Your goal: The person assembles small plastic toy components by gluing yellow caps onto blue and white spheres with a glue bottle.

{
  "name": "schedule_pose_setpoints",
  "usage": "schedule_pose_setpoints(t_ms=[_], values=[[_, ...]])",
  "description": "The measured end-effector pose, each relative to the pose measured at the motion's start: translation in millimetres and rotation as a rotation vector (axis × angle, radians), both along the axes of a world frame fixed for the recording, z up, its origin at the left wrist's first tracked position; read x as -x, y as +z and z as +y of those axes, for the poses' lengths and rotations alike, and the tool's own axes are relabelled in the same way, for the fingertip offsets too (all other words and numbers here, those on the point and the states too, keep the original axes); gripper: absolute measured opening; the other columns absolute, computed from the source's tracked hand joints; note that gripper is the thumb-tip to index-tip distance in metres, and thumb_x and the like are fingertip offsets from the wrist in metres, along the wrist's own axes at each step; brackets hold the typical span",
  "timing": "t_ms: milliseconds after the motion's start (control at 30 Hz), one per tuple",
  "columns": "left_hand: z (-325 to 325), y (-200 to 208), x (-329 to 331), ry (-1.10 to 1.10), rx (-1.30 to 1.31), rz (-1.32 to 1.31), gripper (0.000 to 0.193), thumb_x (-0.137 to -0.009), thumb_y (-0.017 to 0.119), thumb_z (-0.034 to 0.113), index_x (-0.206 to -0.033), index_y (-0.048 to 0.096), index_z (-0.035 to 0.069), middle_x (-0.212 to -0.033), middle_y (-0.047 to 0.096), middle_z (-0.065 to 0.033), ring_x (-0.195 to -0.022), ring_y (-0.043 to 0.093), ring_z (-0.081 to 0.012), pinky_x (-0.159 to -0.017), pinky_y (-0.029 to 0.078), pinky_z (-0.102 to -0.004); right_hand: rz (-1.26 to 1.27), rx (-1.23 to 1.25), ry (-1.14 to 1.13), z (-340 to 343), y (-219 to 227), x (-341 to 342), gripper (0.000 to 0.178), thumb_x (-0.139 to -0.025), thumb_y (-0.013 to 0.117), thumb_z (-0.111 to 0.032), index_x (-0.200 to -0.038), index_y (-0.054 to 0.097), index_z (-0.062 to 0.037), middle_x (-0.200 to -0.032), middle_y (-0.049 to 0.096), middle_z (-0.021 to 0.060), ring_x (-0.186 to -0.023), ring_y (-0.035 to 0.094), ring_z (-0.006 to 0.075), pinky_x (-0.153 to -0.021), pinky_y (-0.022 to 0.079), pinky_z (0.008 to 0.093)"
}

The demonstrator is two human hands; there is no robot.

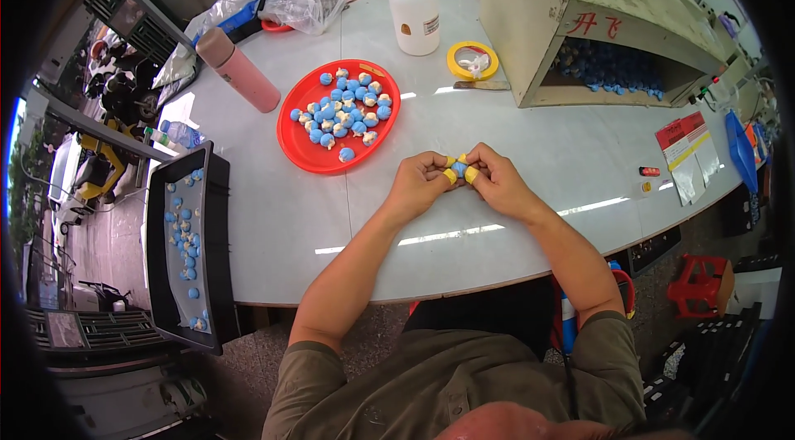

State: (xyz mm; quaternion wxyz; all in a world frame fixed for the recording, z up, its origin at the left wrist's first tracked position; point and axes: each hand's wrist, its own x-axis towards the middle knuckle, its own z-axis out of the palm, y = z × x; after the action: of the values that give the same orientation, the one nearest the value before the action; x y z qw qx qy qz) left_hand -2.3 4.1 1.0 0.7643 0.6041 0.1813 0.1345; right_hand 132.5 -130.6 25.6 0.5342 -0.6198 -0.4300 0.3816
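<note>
Both hands meet over the near middle of the grey table [431, 262]. Between their fingertips is a small blue ball-shaped piece [459, 168]. My left hand [416, 183] pinches it from the left and my right hand [499, 182] from the right. Yellow tape or finger covers wrap the thumbs and forefingers. The ball's finer details are too small to make out. Left of the hands, a round red tray [300, 150] holds many similar blue balls with cream-coloured parts; one blue ball [346, 155] lies apart near the tray's near edge.
A black bin [217, 250] with more blue balls stands at the left. Behind are a pink flask [240, 72], a white bottle [415, 16], a yellow tape roll [455, 66] and a knife [482, 86]. An open-fronted box [530, 34] with dark blue pieces stands back right, near a red-and-white booklet [683, 146].
</note>
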Motion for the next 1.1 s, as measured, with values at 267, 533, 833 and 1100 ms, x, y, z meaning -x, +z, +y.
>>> schedule_pose_setpoints(t_ms=[267, 533, 833, 1100], values=[[1, 6, 1, 0.010, 0.021, 0.012, 0.019, -0.090, 0.057, -0.004, -0.106, 0.054, -0.012, -0.102, 0.065, -0.0164, -0.093, 0.067, -0.0197, -0.080, 0.055, -0.0245, 0.009, -0.005, 0.018, 0, -3, -3, 0.009, -0.090, 0.049, 0.003, -0.099, 0.050, 0.0002, -0.084, 0.058, 0.0035, -0.072, 0.053, 0.0061, -0.063, 0.044, 0.0225], [-3, 3, 2, 0.019, 0.011, -0.010, 0.018, -0.089, 0.055, -0.006, -0.105, 0.054, -0.013, -0.101, 0.065, -0.0167, -0.093, 0.068, -0.0203, -0.080, 0.055, -0.0244, -0.033, -0.042, 0.017, -1, -3, 2, 0.011, -0.089, 0.048, 0.004, -0.099, 0.049, 0.0006, -0.084, 0.059, 0.0057, -0.074, 0.054, 0.0085, -0.067, 0.045, 0.0247], [-4, -5, 0, 0.039, -0.052, -0.003, 0.017, -0.089, 0.057, -0.005, -0.105, 0.056, -0.011, -0.101, 0.065, -0.0147, -0.091, 0.067, -0.0183, -0.082, 0.057, -0.0279, -0.069, -0.109, -0.021, 2, -21, 3, 0.011, -0.088, 0.046, 0.005, -0.098, 0.047, 0.0014, -0.084, 0.059, 0.0112, -0.075, 0.053, 0.0153, -0.071, 0.045, 0.0282], [-4, -5, 0, 0.050, -0.103, 0.011, 0.017, -0.088, 0.058, -0.004, -0.104, 0.056, -0.010, -0.101, 0.065, -0.0145, -0.089, 0.066, -0.0165, -0.081, 0.056, -0.0272, -0.131, -0.059, -0.017, 2, -16, 3, 0.008, -0.091, 0.046, 0.006, -0.095, 0.046, -0.0002, -0.088, 0.056, 0.0053, -0.078, 0.055, 0.0080, -0.070, 0.047, 0.0237]])
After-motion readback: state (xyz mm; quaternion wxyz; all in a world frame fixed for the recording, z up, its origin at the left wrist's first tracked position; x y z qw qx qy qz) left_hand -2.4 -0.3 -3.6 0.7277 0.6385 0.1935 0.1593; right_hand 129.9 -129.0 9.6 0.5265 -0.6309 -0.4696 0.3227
